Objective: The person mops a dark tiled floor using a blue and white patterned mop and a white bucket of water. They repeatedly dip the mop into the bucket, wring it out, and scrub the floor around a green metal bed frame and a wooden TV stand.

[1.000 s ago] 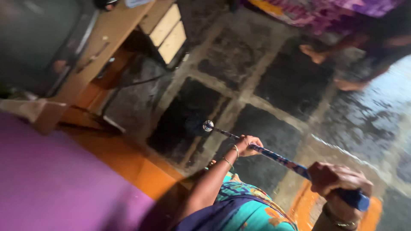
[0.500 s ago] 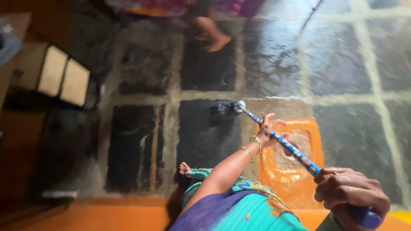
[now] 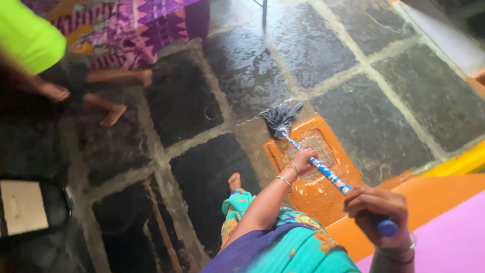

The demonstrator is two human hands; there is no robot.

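I hold a mop with a blue patterned handle [image 3: 323,171] in both hands. My left hand [image 3: 303,162] grips the shaft halfway down, with bangles on the wrist. My right hand [image 3: 376,212] is closed around the blue top end near my body. The grey string mop head [image 3: 279,117] rests on the wet dark stone floor [image 3: 323,45], at the far edge of an orange raised step [image 3: 308,194]. My bare foot [image 3: 234,181] and teal patterned clothing show below.
Another person's bare feet [image 3: 112,116] and purple patterned garment [image 3: 146,30] are at the upper left. A dark object with a pale panel [image 3: 22,207] sits at the left edge. An orange and purple wall [image 3: 444,222] rises at the lower right.
The view has swung round, so the orange step now lies under the mop handle. The mop head has come to rest at the step's far edge. Both hands keep their hold.
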